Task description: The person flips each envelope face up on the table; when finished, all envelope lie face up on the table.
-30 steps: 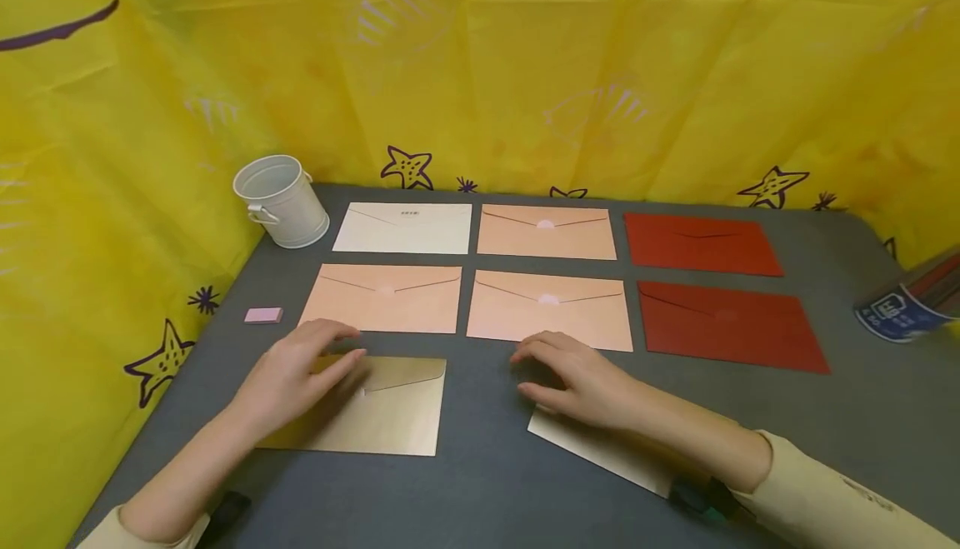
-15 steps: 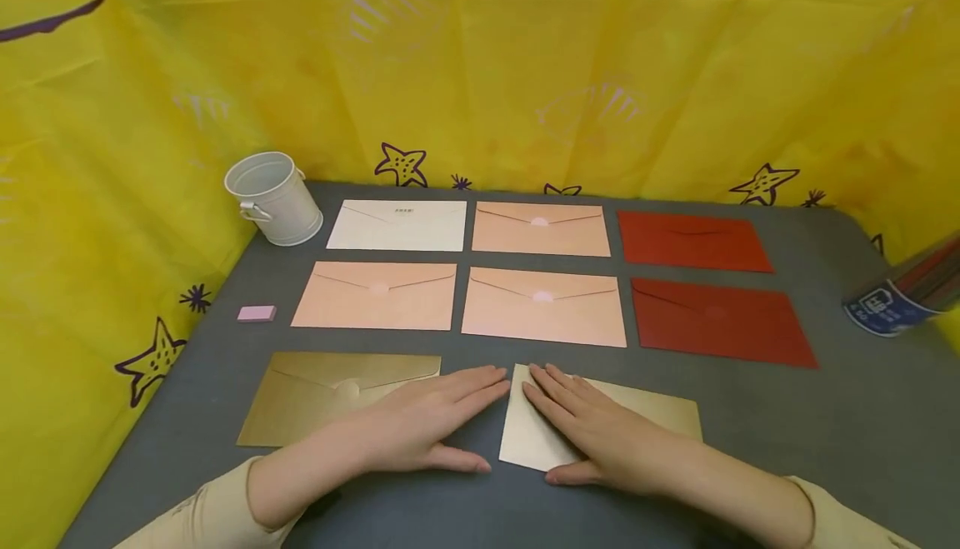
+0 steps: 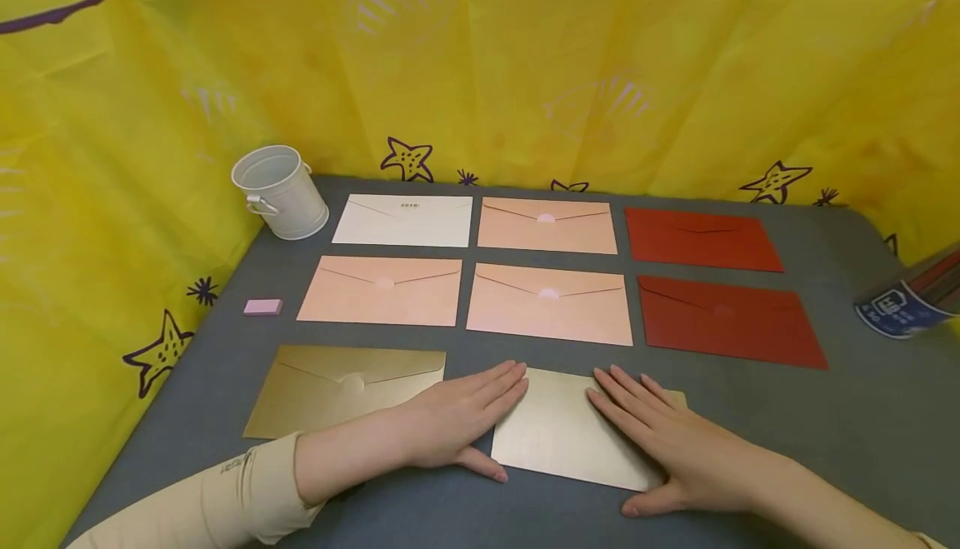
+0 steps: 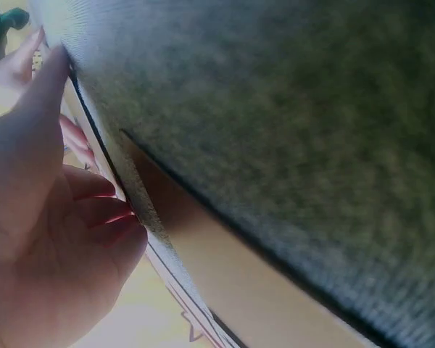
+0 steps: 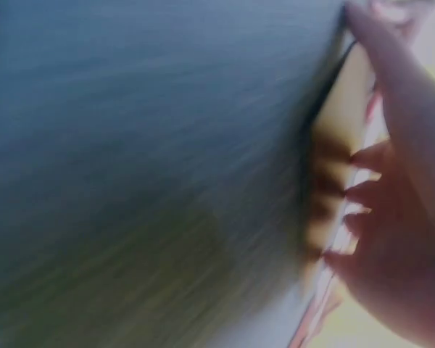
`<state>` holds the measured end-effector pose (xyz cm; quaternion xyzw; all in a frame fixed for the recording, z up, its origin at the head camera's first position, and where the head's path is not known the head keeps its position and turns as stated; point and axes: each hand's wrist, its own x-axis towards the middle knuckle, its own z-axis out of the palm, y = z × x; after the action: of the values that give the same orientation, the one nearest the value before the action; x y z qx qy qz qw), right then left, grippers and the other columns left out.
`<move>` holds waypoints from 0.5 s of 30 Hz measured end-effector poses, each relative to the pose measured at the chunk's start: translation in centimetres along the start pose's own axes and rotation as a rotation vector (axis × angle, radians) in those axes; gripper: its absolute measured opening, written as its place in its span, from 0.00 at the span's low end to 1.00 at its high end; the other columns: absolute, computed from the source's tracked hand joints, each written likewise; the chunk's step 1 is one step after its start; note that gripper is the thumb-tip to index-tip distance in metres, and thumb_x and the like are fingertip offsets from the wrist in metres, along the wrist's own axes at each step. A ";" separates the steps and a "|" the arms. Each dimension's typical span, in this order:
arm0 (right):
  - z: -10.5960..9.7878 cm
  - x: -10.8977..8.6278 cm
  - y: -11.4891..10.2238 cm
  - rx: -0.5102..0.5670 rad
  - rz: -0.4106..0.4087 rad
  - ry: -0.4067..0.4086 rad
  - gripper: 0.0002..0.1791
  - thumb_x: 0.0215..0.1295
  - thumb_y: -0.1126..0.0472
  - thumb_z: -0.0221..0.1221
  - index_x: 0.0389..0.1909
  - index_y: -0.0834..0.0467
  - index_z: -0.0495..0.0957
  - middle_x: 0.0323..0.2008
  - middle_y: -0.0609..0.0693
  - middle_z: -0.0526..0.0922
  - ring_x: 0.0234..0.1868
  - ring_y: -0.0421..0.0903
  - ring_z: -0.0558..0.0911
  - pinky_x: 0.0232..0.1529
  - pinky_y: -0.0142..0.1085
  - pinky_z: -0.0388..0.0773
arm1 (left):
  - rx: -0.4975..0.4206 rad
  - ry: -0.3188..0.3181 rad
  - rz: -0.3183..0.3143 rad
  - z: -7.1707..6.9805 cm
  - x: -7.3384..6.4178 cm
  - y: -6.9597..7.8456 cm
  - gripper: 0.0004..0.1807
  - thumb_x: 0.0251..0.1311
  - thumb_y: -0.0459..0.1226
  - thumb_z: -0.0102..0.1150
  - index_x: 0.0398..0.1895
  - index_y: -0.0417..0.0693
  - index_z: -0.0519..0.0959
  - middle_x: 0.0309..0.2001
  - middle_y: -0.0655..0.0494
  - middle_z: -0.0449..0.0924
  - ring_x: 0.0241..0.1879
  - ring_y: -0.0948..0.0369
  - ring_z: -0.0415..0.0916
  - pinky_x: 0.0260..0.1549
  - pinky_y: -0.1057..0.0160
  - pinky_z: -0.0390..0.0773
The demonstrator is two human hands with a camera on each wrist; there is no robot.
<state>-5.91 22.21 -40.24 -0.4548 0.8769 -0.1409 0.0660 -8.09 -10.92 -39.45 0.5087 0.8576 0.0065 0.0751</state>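
Observation:
A pale gold envelope [image 3: 555,426] lies plain side up near the table's front, slightly tilted. At its left edge rest the straight fingers of my left hand [image 3: 459,417], thumb spread toward me. My right hand [image 3: 678,445] lies over its right part with fingers extended, hiding that end. Left of it is a second gold envelope [image 3: 322,391], flap side up; my left forearm covers its lower right corner. The left wrist view shows my left hand [image 4: 72,239] by the envelope edges. In the blurred right wrist view, my right hand's fingertips [image 5: 359,194] meet the envelope [image 5: 348,109].
Behind lie a white envelope [image 3: 401,228], several peach envelopes [image 3: 547,224] and two red ones [image 3: 731,324] in rows. A white bucket [image 3: 288,199] stands back left, a pink eraser [image 3: 262,307] at left, a blue-labelled pencil container [image 3: 903,311] at right. Yellow cloth [image 3: 480,74] hangs behind.
My left hand has moved right, from above the left gold envelope to the other's left edge. The right-hand envelope came left and straightened; my right hand then slid right across it.

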 end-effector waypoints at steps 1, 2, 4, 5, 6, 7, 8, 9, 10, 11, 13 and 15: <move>0.1 -0.8 0.3 -0.020 0.003 0.018 0.59 0.55 0.27 0.59 0.77 0.56 0.47 0.76 0.56 0.48 0.76 0.50 0.44 0.69 0.26 0.26 | 0.015 -0.003 0.000 0.0 0.0 0.0 0.54 0.61 0.69 0.44 0.75 0.37 0.52 0.76 0.42 0.48 0.75 0.52 0.45 0.68 0.61 0.54; 0.2 -1.5 0.5 -0.036 0.005 0.036 0.58 0.55 0.28 0.60 0.77 0.56 0.49 0.76 0.56 0.49 0.76 0.49 0.45 0.70 0.26 0.28 | 0.026 -0.005 -0.001 -0.1 0.1 0.0 0.53 0.61 0.69 0.44 0.75 0.37 0.53 0.75 0.42 0.49 0.75 0.52 0.45 0.68 0.62 0.55; 0.3 -2.6 0.9 -0.064 0.022 0.060 0.57 0.55 0.29 0.60 0.77 0.56 0.50 0.76 0.54 0.51 0.76 0.48 0.47 0.69 0.25 0.31 | 0.044 -0.016 0.000 -0.1 0.1 0.0 0.52 0.63 0.68 0.43 0.75 0.37 0.54 0.75 0.42 0.50 0.75 0.52 0.46 0.68 0.62 0.56; 0.3 -2.9 1.0 -0.073 0.032 0.061 0.57 0.55 0.29 0.60 0.77 0.55 0.50 0.76 0.54 0.51 0.76 0.47 0.47 0.69 0.25 0.31 | 0.052 -0.022 0.001 -0.2 0.2 0.1 0.51 0.63 0.68 0.43 0.75 0.37 0.54 0.75 0.41 0.50 0.74 0.52 0.46 0.67 0.62 0.57; 0.4 -3.2 1.0 -0.079 0.044 0.058 0.56 0.55 0.29 0.60 0.77 0.54 0.50 0.76 0.53 0.51 0.76 0.47 0.47 0.69 0.24 0.32 | 0.063 -0.027 0.002 -0.2 0.2 0.1 0.50 0.64 0.68 0.43 0.74 0.37 0.55 0.75 0.41 0.51 0.74 0.51 0.47 0.67 0.62 0.58; 0.4 -3.4 1.1 -0.082 0.058 0.049 0.56 0.56 0.29 0.59 0.77 0.53 0.50 0.76 0.52 0.51 0.76 0.45 0.47 0.69 0.24 0.32 | 0.079 -0.029 0.007 -0.2 0.2 0.1 0.50 0.64 0.67 0.43 0.74 0.37 0.56 0.74 0.41 0.52 0.74 0.51 0.48 0.67 0.62 0.58; 0.4 -3.6 1.1 -0.080 0.070 0.039 0.55 0.56 0.28 0.59 0.77 0.52 0.50 0.76 0.51 0.50 0.76 0.44 0.46 0.69 0.23 0.31 | 0.095 -0.027 0.012 -0.3 0.2 0.1 0.49 0.64 0.67 0.43 0.74 0.37 0.56 0.74 0.41 0.53 0.74 0.51 0.49 0.66 0.63 0.59; 0.4 -3.6 1.1 -0.084 0.083 0.027 0.54 0.56 0.28 0.58 0.77 0.51 0.50 0.76 0.50 0.50 0.76 0.42 0.45 0.68 0.22 0.31 | 0.116 -0.023 0.019 -0.3 0.2 0.2 0.49 0.65 0.67 0.43 0.73 0.37 0.57 0.73 0.40 0.54 0.74 0.51 0.50 0.66 0.63 0.60; 0.3 -3.7 1.1 -0.089 0.093 0.020 0.54 0.57 0.27 0.57 0.77 0.49 0.50 0.76 0.48 0.50 0.76 0.40 0.45 0.68 0.21 0.32 | 0.140 -0.013 0.029 -0.3 0.2 0.2 0.48 0.65 0.67 0.42 0.73 0.37 0.59 0.73 0.40 0.56 0.73 0.51 0.52 0.65 0.63 0.61; 0.2 -3.7 1.1 -0.090 0.091 0.018 0.53 0.57 0.28 0.57 0.77 0.49 0.51 0.76 0.48 0.51 0.76 0.39 0.46 0.67 0.20 0.33 | 0.165 -0.003 0.040 -0.3 0.2 0.2 0.48 0.65 0.66 0.42 0.72 0.37 0.60 0.72 0.40 0.58 0.72 0.50 0.53 0.65 0.63 0.61; 0.0 -3.6 1.2 -0.101 0.072 0.035 0.52 0.56 0.28 0.58 0.76 0.49 0.53 0.75 0.48 0.54 0.75 0.39 0.51 0.66 0.18 0.36 | 0.208 0.020 0.069 -0.4 0.2 0.2 0.46 0.66 0.65 0.42 0.71 0.36 0.63 0.70 0.39 0.61 0.71 0.50 0.57 0.65 0.63 0.62; -0.3 -3.5 1.3 -0.114 0.023 0.061 0.51 0.56 0.30 0.60 0.75 0.51 0.56 0.74 0.49 0.57 0.73 0.43 0.57 0.66 0.19 0.40 | 0.235 0.035 0.098 -0.6 0.1 0.1 0.44 0.67 0.64 0.41 0.70 0.36 0.65 0.69 0.39 0.64 0.70 0.50 0.60 0.65 0.63 0.62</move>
<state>-4.95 25.81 -40.35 -0.4430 0.8904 -0.1038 0.0149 -8.11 -10.73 -38.83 0.5551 0.8278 -0.0815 -0.0002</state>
